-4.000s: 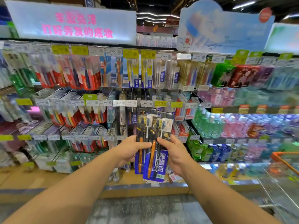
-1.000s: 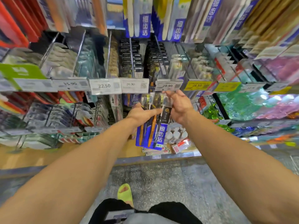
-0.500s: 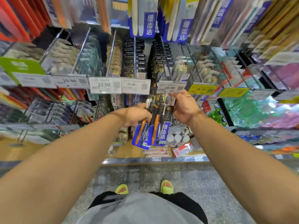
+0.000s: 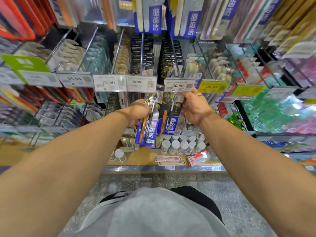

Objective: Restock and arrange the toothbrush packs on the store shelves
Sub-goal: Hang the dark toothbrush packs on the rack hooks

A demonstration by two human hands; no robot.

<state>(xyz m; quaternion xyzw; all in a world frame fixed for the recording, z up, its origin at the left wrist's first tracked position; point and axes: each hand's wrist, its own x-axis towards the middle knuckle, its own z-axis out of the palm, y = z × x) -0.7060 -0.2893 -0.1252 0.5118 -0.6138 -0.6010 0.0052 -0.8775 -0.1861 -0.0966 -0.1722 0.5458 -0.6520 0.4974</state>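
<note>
L hand (image 4: 138, 112) grips toothbrush pack (image 4: 147, 132); R hand (image 4: 194, 106) grips 2nd pack (image 4: 169, 123) under peg row.

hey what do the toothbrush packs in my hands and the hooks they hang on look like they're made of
The toothbrush packs, one in the left hand at and one in the right hand at, look like glossy printed card under clear plastic blisters, judging by the glare. The hooks look like thin bare metal wire, grey and shiny.

Speckled grey stone floor (image 4: 239, 202), polished. Light wooden base shelf (image 4: 142, 157) with a metal front strip (image 4: 145, 169), running the width of the view. Steel peg hooks (image 4: 118, 48) above, fronted by white price tags (image 4: 109, 82) and yellow price tags (image 4: 212, 86).
</note>
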